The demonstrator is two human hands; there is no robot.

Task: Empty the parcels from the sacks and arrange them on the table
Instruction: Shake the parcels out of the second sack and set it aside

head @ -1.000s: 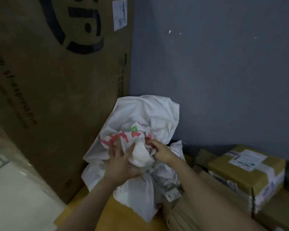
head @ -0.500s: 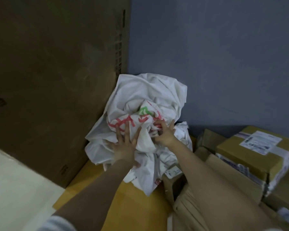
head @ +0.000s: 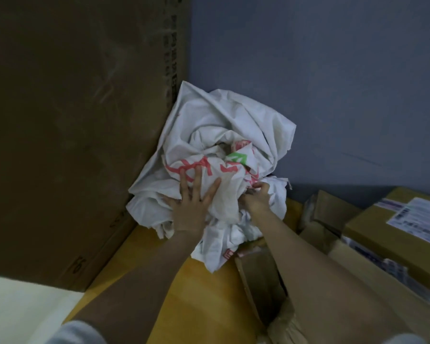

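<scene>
A crumpled heap of white woven sacks point(head: 209, 135) with red and green print is wedged in the corner on the yellow table point(head: 204, 291). My left hand point(head: 191, 207) lies flat on the heap, fingers spread, pressing the fabric. My right hand point(head: 256, 197) has its fingers curled into a fold of sack cloth at the heap's right side. Cardboard parcels lie to the right: a labelled box point(head: 392, 232) and flatter brown ones point(head: 372, 294) under my right forearm.
A tall brown cardboard sheet point(head: 80, 120) leans upright along the left, touching the sacks. A grey-blue wall point(head: 320, 83) stands behind. Pale floor point(head: 23, 309) shows at the lower left beyond the table's edge.
Both hands have pushed the sack bundle further into the corner. My left hand went from gripping to lying flat on it. The view has tilted down and moved closer.
</scene>
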